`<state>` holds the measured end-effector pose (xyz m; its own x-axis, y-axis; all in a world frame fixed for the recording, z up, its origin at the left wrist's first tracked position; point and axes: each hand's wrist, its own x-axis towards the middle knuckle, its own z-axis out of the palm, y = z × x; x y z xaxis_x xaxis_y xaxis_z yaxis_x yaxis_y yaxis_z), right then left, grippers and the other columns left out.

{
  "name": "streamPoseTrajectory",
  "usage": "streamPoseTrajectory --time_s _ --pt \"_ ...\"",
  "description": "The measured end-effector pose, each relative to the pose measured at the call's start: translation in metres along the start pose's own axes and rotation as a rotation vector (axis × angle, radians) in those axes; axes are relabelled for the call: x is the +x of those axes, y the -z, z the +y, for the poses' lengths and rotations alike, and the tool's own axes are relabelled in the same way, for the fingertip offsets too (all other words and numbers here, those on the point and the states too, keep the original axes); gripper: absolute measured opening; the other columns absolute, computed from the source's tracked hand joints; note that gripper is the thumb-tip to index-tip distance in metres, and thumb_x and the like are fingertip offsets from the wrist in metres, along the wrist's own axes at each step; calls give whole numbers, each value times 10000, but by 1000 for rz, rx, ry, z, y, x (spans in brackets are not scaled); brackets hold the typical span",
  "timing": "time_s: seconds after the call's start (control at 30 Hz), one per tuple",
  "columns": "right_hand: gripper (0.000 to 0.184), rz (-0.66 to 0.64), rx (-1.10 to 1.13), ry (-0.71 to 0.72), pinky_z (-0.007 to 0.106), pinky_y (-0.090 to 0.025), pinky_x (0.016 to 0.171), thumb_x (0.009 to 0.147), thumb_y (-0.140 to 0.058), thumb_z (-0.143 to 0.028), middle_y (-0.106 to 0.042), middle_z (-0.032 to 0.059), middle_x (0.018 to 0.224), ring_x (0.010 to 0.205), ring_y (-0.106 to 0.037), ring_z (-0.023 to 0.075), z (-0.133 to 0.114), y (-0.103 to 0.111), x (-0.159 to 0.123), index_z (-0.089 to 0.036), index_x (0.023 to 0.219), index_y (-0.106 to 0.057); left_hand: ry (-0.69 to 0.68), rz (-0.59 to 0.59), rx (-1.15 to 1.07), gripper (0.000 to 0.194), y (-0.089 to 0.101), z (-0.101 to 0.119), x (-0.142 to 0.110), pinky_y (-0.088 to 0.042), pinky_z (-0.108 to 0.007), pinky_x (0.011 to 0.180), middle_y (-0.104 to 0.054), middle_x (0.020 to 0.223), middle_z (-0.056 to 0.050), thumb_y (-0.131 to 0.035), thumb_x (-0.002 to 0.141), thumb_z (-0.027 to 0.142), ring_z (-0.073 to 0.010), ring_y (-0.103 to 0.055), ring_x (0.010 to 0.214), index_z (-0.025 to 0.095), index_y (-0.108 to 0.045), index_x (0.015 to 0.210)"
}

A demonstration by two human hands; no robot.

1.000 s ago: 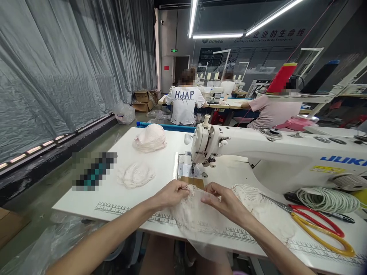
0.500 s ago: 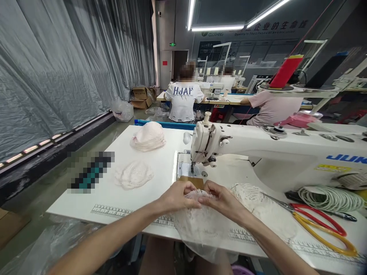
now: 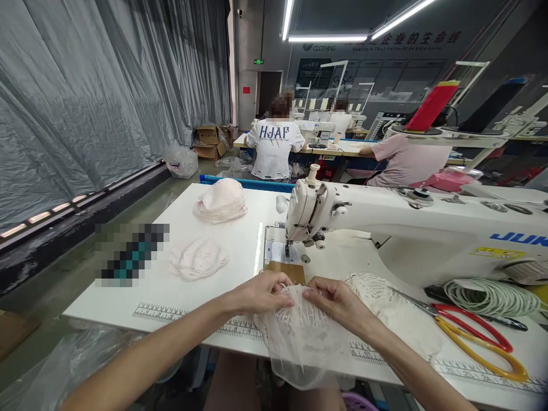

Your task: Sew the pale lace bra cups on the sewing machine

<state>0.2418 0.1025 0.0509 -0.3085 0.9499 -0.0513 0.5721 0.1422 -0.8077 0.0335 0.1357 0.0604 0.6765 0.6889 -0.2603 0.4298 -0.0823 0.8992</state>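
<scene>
A piece of sheer white lace fabric (image 3: 303, 348) hangs over the front edge of the sewing table (image 3: 180, 297). My left hand (image 3: 268, 292) pinches its upper edge on the left, thumb against fingers. On the right, my right hand (image 3: 331, 294) grips the same edge a short way off. Both hands are just in front of the sewing machine's needle and presser foot (image 3: 289, 248). A brown plate (image 3: 285, 272) lies between the foot and my fingers. More cream lace (image 3: 377, 294) rests beside my right hand, partly behind the forearm.
White lace pieces lie at left, a flat one (image 3: 200, 260) and a fuller pile (image 3: 221, 201). Scissors (image 3: 471, 337) with red and yellow handles and coiled pale cord (image 3: 488, 297) are at right. The white sewing machine (image 3: 385, 217) spans the back. Co-workers (image 3: 274, 145) sit beyond.
My fingers have shifted along the lace edge and moved slightly apart, spreading the fabric between them. The view has tilted a little.
</scene>
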Motion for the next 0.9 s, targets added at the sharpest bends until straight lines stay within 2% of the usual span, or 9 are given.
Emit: streamPoseTrajectory --time_s 0.1,0.17,0.27,0.37,0.5,0.57,0.7,0.83,0.9 --pt "378 20 -127 25 220 -230 459 870 -412 -461 -307 -55 547 509 -293 90 0 1 3 -187 609 -412 2 82 58 190 2 5 2 -309 -200 481 -443 565 54 -538 795 334 -91 -395 512 156 -576 849" --pt "372 52 -266 46 215 -243 449 890 -368 -436 -321 -53 539 494 -310 92 1 3 9 -193 611 -402 -31 146 201 186 3 9 6 -329 -204 502 -446 565 49 -499 832 307 -90 -408 518 154 -566 747" --pt "338 123 -443 69 216 -251 447 903 -336 -365 -362 -48 514 469 -347 99 6 5 23 -199 614 -388 -57 367 629 204 1 11 17 -351 -234 533 -528 620 10 -456 881 237 -122 -474 574 145 -570 739" --pt "265 164 -528 67 225 -238 441 887 -358 -289 -421 -37 497 443 -383 113 16 1 38 -203 645 -422 -128 545 966 190 -4 3 31 -367 -280 581 -599 746 -44 -429 865 69 -175 -527 704 139 -588 789" --pt "208 202 -646 62 234 -202 433 884 -365 -242 -493 -17 508 427 -434 135 29 -6 47 -202 721 -487 -477 534 1157 205 -8 -17 45 -388 -300 656 -609 833 -27 -456 844 23 -168 -535 804 152 -587 754" --pt "215 210 -692 59 239 -186 435 894 -364 -242 -517 -9 514 429 -458 143 32 -8 48 -197 736 -503 -557 498 1174 149 -9 -24 48 -394 -309 684 -610 851 -25 -473 867 83 -164 -535 818 153 -588 803" --pt "207 234 -769 77 254 -198 445 910 -372 -261 -561 14 554 441 -475 155 29 -6 44 -172 828 -540 -551 450 1174 129 -7 -27 49 -390 -312 721 -615 901 -23 -439 901 108 -147 -538 830 143 -560 931" --pt "175 385 -886 412 302 -324 625 901 -389 -168 -634 97 898 733 -560 198 21 -4 36 -159 925 -562 -488 399 1181 142 -6 -22 47 -373 -306 741 -611 928 -10 -390 924 106 -137 -538 853 151 -524 938" --pt "211 383 -845 519 324 -311 695 912 -368 -131 -633 73 947 802 -550 194 19 -5 32 -185 892 -571 -467 371 1208 156 -5 -20 46 -360 -312 736 -607 928 -13 -370 925 90 -146 -538 863 152 -513 934"
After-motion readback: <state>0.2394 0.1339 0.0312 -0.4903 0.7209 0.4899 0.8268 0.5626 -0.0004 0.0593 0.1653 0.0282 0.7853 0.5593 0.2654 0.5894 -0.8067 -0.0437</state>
